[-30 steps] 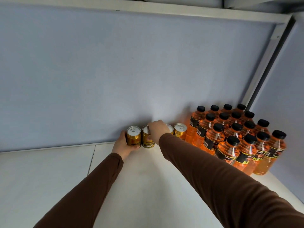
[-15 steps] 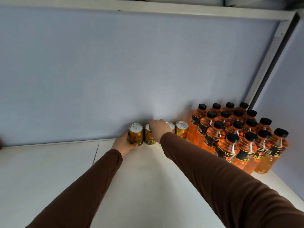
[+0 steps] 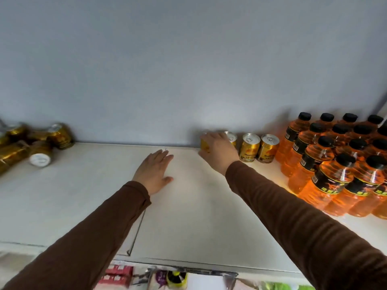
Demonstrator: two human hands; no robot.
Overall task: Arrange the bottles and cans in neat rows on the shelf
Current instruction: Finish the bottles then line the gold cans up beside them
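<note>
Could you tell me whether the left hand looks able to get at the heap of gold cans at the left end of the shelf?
Probably yes: the left hand lies open on bare shelf, and nothing stands between it and the tumbled cans.

No text can be read anywhere. The upright gold cans [image 3: 250,147] by the back wall carry dark bands of small print, too blurred to make out. The orange bottles [image 3: 326,181] wear black labels with a yellow edge and an orange figure, and their lettering is likewise illegible.
</note>
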